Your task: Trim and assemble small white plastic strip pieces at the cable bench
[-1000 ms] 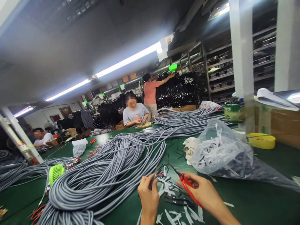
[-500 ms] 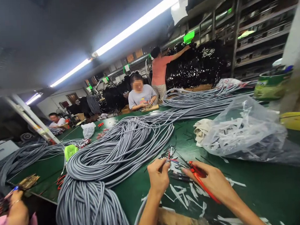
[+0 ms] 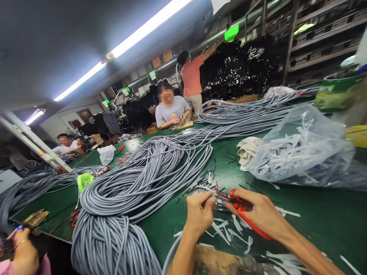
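Note:
My left hand [image 3: 199, 214] pinches the end of a grey cable [image 3: 172, 254] that runs up from the table's near edge, with thin coloured wires [image 3: 217, 195] sticking out of its tip. My right hand [image 3: 261, 215] grips red-handled scissors [image 3: 243, 209], whose blades meet the wire ends right beside my left fingers. Both hands hover low over the green table [image 3: 309, 225], above white and black offcuts [image 3: 229, 232].
A big coil of grey cables [image 3: 137, 187] fills the left and middle. A clear bag of scraps [image 3: 295, 153] lies right, a yellow tape roll [image 3: 362, 136] behind it. Another person's hand [image 3: 23, 249] works at bottom left; other people sit and stand across the table.
The view has swung left and down. My two hands have come closer together, and the scissors now touch the cable's wire ends. A neighbour's hand has come into view at bottom left.

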